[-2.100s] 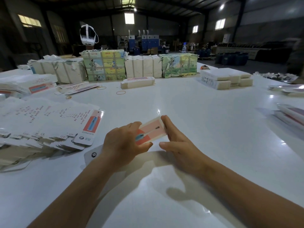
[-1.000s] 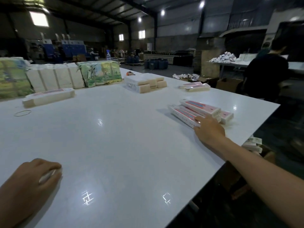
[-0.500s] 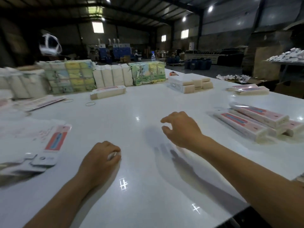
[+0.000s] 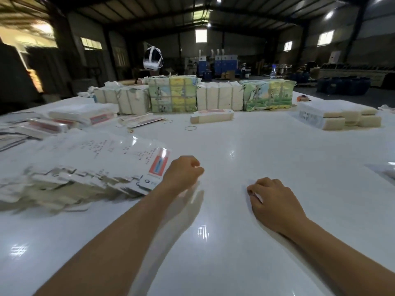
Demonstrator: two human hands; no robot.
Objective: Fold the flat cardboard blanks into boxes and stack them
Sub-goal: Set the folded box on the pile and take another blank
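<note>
hands over my white table (image 4: 277,146): left hand (image 4: 181,174) curled loosely beside the fanned blanks (image 4: 89,165), right hand (image 4: 271,199) curled, knuckles down; contents unclear.

Your desk (image 4: 267,159) has a smooth, glossy white top that throws back the ceiling lamps as bright spots and mirrors your forearms faintly. The fanned blanks (image 4: 85,167) to your left are thin cardboard: a coated, slightly shiny white printed face with a red panel, and raw, matt greyish-brown edges where the layers show. The folded box (image 4: 211,116) farther back shows the same printed face over dull buff sides. The bundles (image 4: 218,99) in the back row look like bare matt board, two of them wrapped in colourful printed paper (image 4: 267,97). Thin rubber bands (image 4: 190,128) lie on the gloss.
</note>
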